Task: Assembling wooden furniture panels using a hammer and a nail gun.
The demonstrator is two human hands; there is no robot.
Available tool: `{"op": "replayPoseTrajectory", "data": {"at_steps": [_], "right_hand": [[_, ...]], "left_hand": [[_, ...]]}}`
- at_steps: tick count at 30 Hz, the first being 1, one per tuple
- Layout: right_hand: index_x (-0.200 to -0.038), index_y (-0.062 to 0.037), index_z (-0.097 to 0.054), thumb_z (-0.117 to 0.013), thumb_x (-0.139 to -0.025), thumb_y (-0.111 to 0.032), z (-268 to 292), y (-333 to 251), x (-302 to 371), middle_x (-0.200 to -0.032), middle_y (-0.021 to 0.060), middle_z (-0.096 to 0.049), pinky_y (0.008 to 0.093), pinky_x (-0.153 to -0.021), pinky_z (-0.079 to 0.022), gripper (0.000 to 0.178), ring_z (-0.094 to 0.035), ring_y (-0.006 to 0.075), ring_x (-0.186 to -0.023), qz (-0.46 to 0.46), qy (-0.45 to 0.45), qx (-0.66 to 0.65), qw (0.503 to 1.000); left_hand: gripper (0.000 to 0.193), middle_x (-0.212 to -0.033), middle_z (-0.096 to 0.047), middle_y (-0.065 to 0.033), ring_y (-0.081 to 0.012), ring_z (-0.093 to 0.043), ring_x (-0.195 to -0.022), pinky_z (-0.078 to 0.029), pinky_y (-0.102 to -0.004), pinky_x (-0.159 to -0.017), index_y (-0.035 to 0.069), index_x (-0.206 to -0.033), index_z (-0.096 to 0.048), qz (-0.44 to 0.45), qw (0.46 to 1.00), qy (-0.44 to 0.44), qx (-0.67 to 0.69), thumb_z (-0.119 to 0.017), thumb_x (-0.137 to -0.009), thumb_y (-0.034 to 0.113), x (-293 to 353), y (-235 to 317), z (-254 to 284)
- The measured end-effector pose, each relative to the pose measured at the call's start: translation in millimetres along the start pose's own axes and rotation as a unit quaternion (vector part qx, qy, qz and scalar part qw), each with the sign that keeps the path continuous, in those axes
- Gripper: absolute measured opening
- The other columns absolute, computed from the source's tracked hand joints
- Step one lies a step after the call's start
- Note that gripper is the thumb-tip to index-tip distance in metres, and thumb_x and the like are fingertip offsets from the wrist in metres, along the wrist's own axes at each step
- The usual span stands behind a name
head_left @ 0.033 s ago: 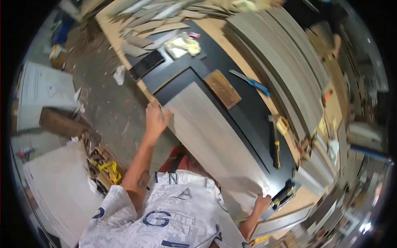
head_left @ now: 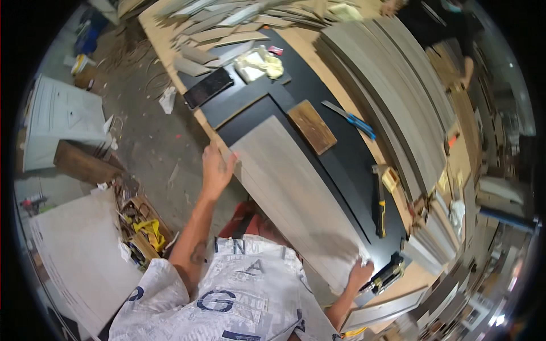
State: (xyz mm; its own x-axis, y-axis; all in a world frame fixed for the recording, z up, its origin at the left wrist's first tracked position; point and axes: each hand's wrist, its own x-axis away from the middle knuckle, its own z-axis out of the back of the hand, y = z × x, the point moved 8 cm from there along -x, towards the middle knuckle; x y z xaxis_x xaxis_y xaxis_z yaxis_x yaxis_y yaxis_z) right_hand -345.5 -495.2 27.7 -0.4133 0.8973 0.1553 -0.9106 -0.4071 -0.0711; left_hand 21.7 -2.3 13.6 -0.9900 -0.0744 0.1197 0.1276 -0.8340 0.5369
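A long grey-brown wood-grain board (head_left: pixel 296 193) lies slantwise across the dark panel (head_left: pixel 335 165), its near side jutting past the table edge toward my body. At the board's left end is my left hand (head_left: pixel 218 170), thumb against its edge and fingers apart by the table rim. My right hand (head_left: pixel 359 275) is closed at the other end, over a crumpled white patch that looks like a cloth (head_left: pixel 362 256); glare blurs it. Beside that hand lies a black stapler-like tool (head_left: pixel 387 273). A brown wooden block (head_left: pixel 312 127) rests beyond the board.
A blue-handled saw (head_left: pixel 355 122) and a black-and-yellow hammer (head_left: pixel 380 202) lie on the far side. Long boards (head_left: pixel 387 96) are stacked behind them. A black phone-like slab (head_left: pixel 209 88) and pale gloves (head_left: pixel 259 63) sit at the left. Another person (head_left: pixel 441 25) stands at upper right.
The view has shifted slightly, and more of the other person shows at upper right. My right hand has slid slightly inward along the board's end. My left hand stays at its corner.
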Motion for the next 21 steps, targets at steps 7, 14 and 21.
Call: {"op": "replayPoseTrajectory", "data": {"at_steps": [7,14,21], "right_hand": [[-0.132,-0.001,-0.059,-0.065,-0.092,-0.021,-45,-471,72,-0.131,0.0217,-0.062,0.0394,-0.103,-0.046,0.045,-0.06,0.0345,-0.121,0.534,-0.155,-0.238,0.796],[-0.134,0.0028,-0.056,-0.066,-0.09,-0.02,-86,-545,65,-0.13,0.0237,-0.063,0.0391,-0.104,-0.047,0.05,-0.061,0.0336,-0.122,0.493,-0.27,-0.206,0.801],[-0.131,0.0017,-0.058,-0.067,-0.089,-0.018,-90,-551,62,-0.128,0.0223,-0.065,0.0391,-0.102,-0.049,0.047,-0.064,0.0336,-0.118,0.476,-0.291,-0.196,0.806]], "left_hand": [[0.083,-0.162,-0.012,-0.0313,-0.0319,-0.015,-0.153,-0.015,-0.0344,-0.122,-0.01,-0.155,-0.003,0.291,0.75,-0.01,0.594,-0.058,-0.1,0.019,61,-21,-27],[0.079,-0.162,-0.013,-0.0311,-0.0322,-0.015,-0.153,-0.017,-0.0348,-0.122,-0.011,-0.154,-0.004,0.326,0.701,0.013,0.634,-0.055,-0.101,0.017,56,-17,-32],[0.08,-0.161,-0.015,-0.0315,-0.0325,-0.018,-0.152,-0.019,-0.0347,-0.121,-0.013,-0.153,-0.008,0.317,0.775,-0.024,0.546,-0.056,-0.101,0.024,55,-28,-42]]}}
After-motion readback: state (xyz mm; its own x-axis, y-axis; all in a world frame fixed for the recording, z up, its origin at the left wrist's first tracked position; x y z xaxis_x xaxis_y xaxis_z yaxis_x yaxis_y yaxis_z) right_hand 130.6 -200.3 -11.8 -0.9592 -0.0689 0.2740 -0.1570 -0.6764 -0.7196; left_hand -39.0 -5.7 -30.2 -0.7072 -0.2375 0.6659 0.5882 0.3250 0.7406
